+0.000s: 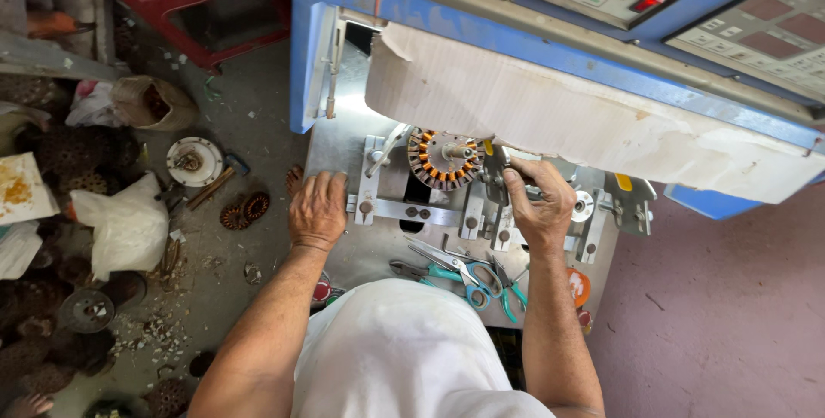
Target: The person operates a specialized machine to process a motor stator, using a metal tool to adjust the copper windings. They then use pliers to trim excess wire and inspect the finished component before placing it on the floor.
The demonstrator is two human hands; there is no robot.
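A round motor stator [444, 158] with copper windings is mounted on a spindle in a blue winding machine. My left hand [317, 210] rests flat on the steel work plate [337, 147], fingers spread, left of the stator and holding nothing. Just right of the stator, my right hand [540, 201] is closed around a small metal part of the clamp fixture [498, 179]. What lies under its fingers is hidden.
Scissors and pliers with teal handles [468, 279] lie on the plate near my body. A torn cardboard sheet [584, 117] hangs over the machine front. On the floor at left lie wound coils [245, 209], a white bag [129, 225], a rotor disc [194, 161] and scrap.
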